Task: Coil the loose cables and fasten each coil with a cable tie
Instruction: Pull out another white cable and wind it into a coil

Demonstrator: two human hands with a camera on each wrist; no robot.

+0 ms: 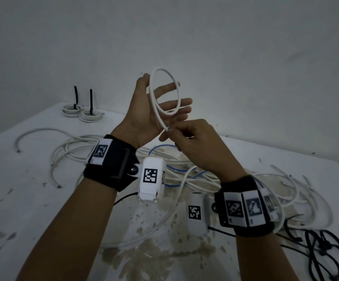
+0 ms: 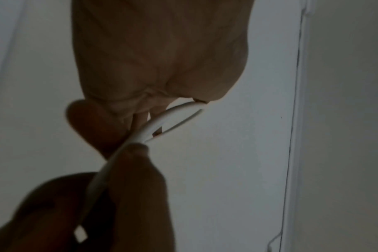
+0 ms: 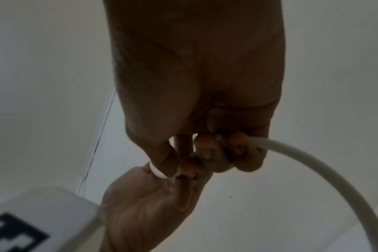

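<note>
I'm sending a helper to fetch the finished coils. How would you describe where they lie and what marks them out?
Start at the white table and go to its far left corner by the wall. Two small white coils lie there side by side, touching. Unlike the loose tangle of cables in the middle, each is wound tight and cinched by a black cable tie whose tail sticks straight up.

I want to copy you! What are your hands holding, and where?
A white cable. The right hand pinches it below the loop; the left hand, fingers straight, carries the loop.

no readable text; only coded marker squares on wristbands (image 1: 111, 159).
</note>
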